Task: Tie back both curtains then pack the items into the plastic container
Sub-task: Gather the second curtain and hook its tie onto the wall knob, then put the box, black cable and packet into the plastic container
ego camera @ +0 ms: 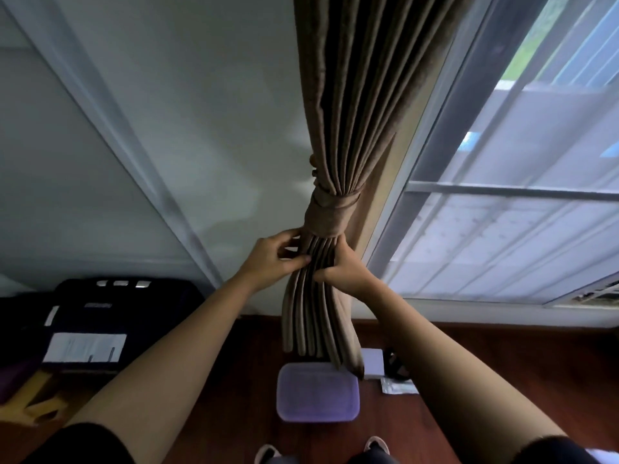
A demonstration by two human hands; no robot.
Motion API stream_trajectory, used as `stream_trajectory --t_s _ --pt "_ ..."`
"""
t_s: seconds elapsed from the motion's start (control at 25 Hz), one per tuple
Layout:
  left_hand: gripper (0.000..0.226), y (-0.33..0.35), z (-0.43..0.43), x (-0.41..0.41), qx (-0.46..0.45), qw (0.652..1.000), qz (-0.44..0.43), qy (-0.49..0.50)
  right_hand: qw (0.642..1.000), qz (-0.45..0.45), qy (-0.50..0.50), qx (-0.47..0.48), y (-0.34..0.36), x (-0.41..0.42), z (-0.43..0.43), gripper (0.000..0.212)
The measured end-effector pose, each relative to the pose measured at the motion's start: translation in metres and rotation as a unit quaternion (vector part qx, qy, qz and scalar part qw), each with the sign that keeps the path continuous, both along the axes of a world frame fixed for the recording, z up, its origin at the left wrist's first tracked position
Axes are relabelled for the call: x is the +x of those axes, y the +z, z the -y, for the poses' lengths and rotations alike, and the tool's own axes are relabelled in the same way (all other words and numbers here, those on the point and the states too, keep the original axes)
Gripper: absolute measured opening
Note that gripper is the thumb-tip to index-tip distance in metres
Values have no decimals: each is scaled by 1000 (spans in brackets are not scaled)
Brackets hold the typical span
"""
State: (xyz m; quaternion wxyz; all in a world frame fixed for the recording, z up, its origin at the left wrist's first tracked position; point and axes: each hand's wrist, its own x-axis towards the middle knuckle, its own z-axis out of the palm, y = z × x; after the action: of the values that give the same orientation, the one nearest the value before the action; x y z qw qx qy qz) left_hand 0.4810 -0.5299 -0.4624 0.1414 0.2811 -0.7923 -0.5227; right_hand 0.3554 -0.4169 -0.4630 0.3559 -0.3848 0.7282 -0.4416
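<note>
I see the brown curtain (355, 95) bunched up tight by the window (502, 229), with its tie band (330, 214) already wrapped round the middle. Both hands are just under that band. The left hand (273, 261) has its grip pinched on a fold at the left side of the bunch. The right hand (343, 267) has its grip pinched on the folds at the right side, thumb tucked in between them. To me this looks like tidying the folds. Only this one curtain shows, so I cannot tell if the other one is tied. The plastic container (318, 391) sits on the floor (201, 380) near its wall edge, right below the curtain's hem, and its purple top looks closed. A small white box (373, 363) and a flat packet (398, 386) lie just beside it on the right. Here is what could go wrong. If I tug the folds down too hard, the band could slide down or slip loose, and the bunch would fall open. Where the band is fastened is mostly hidden behind the cloth, so I cannot tell how well it holds. The hem also hangs over the container's back corner in this view, so it might get in the way when I open the top.
</note>
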Motion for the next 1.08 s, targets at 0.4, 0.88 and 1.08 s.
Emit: stream_trajectory --t_s 0.4,0.88,1.08 --pt "49 -1 -19 -11 -39 998 31 -25 995 -62 -70 28 -9 -17 -12 67" --pt "47 -99 -104 -18 -1 977 150 151 973 -162 117 118 -157 -36 -77 87" --pt "65 -217 -159 -2 63 950 208 224 965 -145 87 201 -285 -49 -129 84"
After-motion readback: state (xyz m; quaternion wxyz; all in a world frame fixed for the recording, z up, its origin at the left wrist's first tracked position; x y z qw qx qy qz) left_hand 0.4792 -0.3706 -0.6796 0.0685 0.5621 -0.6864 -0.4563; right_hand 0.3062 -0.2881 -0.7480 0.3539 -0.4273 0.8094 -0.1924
